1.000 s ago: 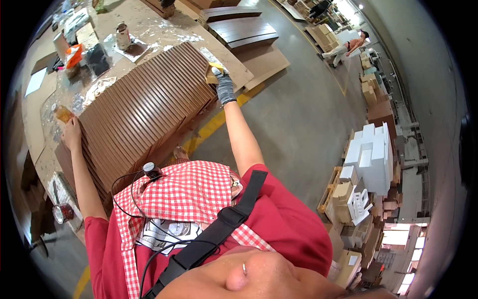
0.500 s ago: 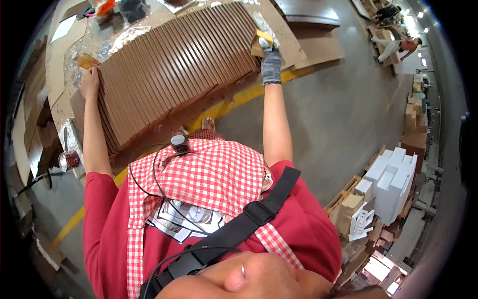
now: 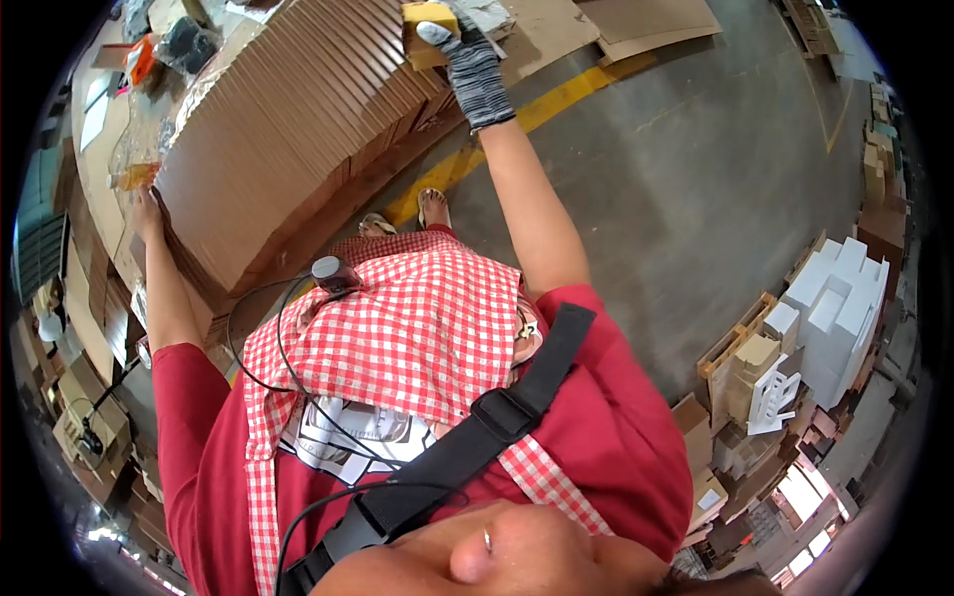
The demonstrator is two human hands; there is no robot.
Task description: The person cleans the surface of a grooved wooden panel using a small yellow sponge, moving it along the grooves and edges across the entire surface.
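Observation:
In my right hand [image 3: 475,74], which wears a grey knitted glove, is a yellow sponge [image 3: 425,38]. The thumb presses on its top, and it sits at the right end of a long row of thin brown boards [image 3: 288,119]. These boards stand packed side by side on edge. My bare left hand [image 3: 147,214] is at the left end of the row, its fingers closed around a clear container of amber liquid [image 3: 129,178]. The container looks like a small bottle, tilted on its side; my fingers partly hide it.
Cardboard sheets [image 3: 646,25] extend past the row's right end. Behind the row lie an orange item [image 3: 140,60] and a dark plastic-wrapped bundle [image 3: 186,45]. A yellow floor line [image 3: 556,99] runs under the work area. White foam blocks [image 3: 835,308] and cartons stand at right.
The view has shifted, so the boards and both hands appear farther left, my right hand also higher. Sponge and container stay in my hands.

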